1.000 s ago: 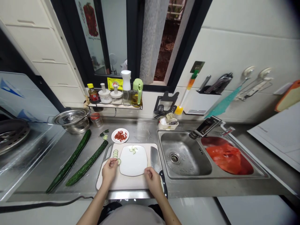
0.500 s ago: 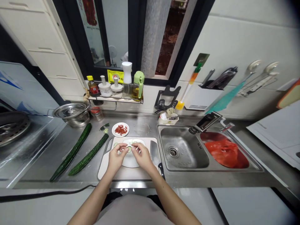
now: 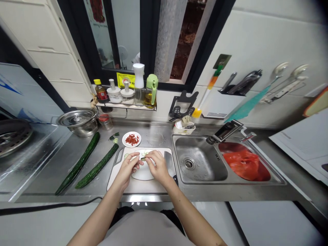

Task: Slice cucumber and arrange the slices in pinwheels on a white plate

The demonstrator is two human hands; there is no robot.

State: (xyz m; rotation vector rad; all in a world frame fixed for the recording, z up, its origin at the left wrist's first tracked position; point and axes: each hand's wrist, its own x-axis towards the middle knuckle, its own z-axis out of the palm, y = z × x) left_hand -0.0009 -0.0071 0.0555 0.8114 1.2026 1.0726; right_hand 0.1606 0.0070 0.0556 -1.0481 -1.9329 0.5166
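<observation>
Over the square white plate, the right hand pinches a cucumber slice between thumb and fingers. The left hand, fingers curved, is just beside that slice; whether it grips too cannot be told. More slices lie at the plate's far side, a knife to its right, two cucumbers to its left.

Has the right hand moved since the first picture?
Yes. Judged against the sink, the right hand has moved left and forward, over the white plate.
</observation>
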